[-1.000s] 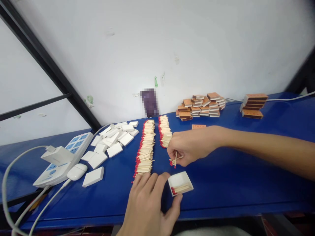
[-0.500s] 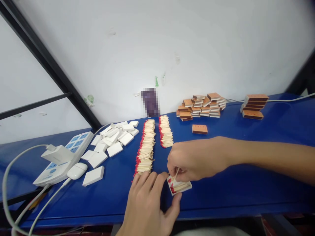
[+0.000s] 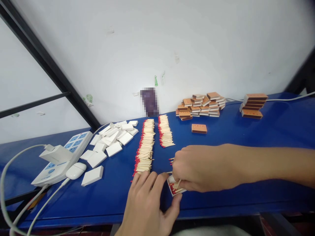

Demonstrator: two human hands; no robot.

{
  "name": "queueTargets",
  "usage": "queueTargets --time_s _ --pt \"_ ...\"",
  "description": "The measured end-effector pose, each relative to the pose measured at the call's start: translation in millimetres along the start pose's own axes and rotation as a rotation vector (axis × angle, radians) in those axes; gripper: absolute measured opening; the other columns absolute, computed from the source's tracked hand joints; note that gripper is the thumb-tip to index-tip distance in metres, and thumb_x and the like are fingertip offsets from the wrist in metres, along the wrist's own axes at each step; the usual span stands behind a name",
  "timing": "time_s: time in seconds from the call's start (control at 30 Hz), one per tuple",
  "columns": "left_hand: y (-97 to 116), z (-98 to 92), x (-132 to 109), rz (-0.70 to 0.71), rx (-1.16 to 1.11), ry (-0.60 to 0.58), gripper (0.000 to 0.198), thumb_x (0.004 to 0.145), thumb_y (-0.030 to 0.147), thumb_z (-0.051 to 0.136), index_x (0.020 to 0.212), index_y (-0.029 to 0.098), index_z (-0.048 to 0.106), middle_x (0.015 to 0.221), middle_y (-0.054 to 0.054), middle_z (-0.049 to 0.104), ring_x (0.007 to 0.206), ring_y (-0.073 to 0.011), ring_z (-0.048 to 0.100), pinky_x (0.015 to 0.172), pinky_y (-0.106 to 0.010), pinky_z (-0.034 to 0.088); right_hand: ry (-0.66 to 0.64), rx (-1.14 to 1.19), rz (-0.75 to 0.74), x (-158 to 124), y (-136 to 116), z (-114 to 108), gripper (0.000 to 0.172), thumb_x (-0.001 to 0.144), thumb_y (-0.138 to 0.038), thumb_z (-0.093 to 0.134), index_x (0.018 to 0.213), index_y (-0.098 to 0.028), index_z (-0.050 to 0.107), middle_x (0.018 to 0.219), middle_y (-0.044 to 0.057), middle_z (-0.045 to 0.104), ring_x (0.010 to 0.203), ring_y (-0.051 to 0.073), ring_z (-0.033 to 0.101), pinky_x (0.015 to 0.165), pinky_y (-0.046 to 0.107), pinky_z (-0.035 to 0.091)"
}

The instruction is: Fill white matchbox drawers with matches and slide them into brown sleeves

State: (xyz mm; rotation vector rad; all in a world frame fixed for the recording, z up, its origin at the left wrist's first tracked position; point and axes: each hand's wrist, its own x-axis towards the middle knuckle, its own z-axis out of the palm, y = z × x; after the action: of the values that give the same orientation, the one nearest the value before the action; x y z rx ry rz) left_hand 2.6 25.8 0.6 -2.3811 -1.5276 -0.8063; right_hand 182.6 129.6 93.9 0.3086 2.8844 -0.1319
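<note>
A white matchbox tray (image 3: 171, 190) lies on the blue table, with red-tipped matches inside. My left hand (image 3: 150, 200) grips the tray's left end between its fingers and thumb. Over the tray's right part is my right hand (image 3: 197, 168), its fingers pinching a matchstick (image 3: 179, 183) above the other matches. A few loose matches (image 3: 171, 160) stick out beside the right hand's knuckles. Two rows of matches, a long one (image 3: 145, 144) and a shorter one (image 3: 165, 131), lie beyond the hands.
White trays (image 3: 113, 149) are heaped at the left, near a power strip (image 3: 51, 168) with a charger and cables. Orange matchboxes (image 3: 204, 106) are piled by the wall. One box (image 3: 199, 128) lies alone; another stack (image 3: 253, 105) stands at the right.
My right hand has moved slightly right and down, lower over the tray. Loose matches beside its knuckles have come into view. My left hand stays on the tray.
</note>
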Motion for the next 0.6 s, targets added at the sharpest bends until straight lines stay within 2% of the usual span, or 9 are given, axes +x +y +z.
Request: queueTargets --time_s 0.4,0.6 --pt "-0.1 0.6 -0.6 0.008 -0.002 -0.007 0.023 0.089 0.031 0.065 0.109 0.022 0.058 0.083 -0.002 0.063 0.079 -0.0243 0.062 0.072 -0.038 0.044 -0.016 -0.123 -0.053 -1.7 -2.0 2.8 0.020 0.086 -0.013 0.061 0.066 -0.017 0.062 0.071 0.002 0.060 0.054 0.014 0.037 0.048 0.031 0.021" --pt "0.2 -0.5 -0.1 0.020 0.015 -0.011 0.024 0.089 0.032 0.064 0.110 0.021 0.060 0.084 -0.003 0.064 0.081 -0.0241 0.063 0.073 -0.038 0.046 0.055 -0.053 -0.061 -3.1 -1.4 4.4 0.020 0.083 -0.011 0.061 0.064 -0.016 0.058 0.059 -0.002 0.053 0.046 0.010 0.025 0.046 0.029 0.020"
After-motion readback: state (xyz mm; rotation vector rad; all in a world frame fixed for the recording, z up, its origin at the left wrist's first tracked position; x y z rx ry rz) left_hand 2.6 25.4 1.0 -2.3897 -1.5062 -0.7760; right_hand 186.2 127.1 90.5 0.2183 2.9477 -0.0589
